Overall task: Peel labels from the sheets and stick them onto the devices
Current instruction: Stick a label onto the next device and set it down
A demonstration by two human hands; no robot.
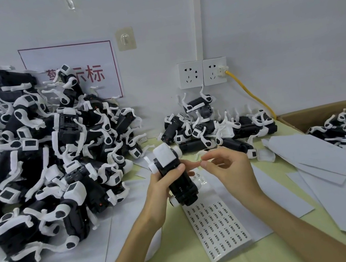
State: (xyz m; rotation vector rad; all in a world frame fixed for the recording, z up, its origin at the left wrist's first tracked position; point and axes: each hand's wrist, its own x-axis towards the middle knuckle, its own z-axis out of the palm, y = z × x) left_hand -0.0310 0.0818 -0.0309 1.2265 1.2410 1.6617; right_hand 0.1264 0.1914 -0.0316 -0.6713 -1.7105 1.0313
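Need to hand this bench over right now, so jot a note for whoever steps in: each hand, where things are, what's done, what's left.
Left hand: grips a device above the sheet.
Right hand: pinches what looks like a peeled label beside the device, not yet stuck on.
Other devices: big pile on the left, small pile by the wall, more in the box on the right.
Done: cannot tell which devices are already labelled.
Left: stick this label on; the sheet holds many more.
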